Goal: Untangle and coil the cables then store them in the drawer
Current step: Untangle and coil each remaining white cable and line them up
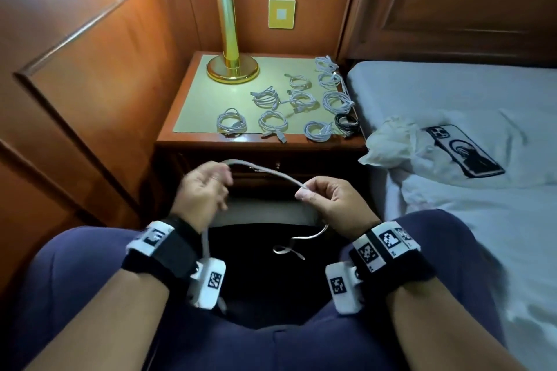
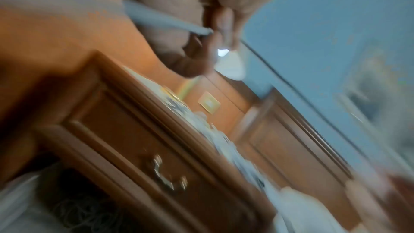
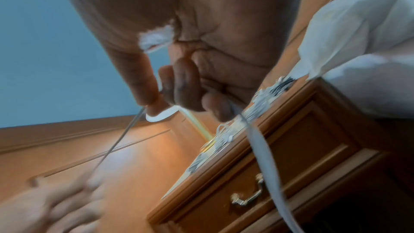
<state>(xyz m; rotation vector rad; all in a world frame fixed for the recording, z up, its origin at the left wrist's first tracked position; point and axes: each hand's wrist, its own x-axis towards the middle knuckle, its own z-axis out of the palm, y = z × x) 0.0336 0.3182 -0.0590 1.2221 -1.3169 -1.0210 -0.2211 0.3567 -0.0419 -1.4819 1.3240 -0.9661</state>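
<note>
A loose white cable (image 1: 272,172) stretches between my two hands above my lap. My left hand (image 1: 208,179) pinches it at its top bend, and the cable (image 2: 165,19) runs down past that wrist. My right hand (image 1: 310,191) pinches the other part between thumb and fingers (image 3: 186,84); the tail (image 3: 264,151) hangs down and curls over my lap (image 1: 297,242). Several coiled white cables (image 1: 272,122) and one black coil (image 1: 346,123) lie on the nightstand mat (image 1: 196,99). The drawer (image 3: 280,171) with its metal handle (image 3: 246,199) is closed.
A brass lamp (image 1: 232,66) stands at the back of the nightstand. To the right is a bed (image 1: 452,93) with a crumpled white bag (image 1: 388,141) and a phone (image 1: 465,150) on a pillow. Wood panelling closes in the left side.
</note>
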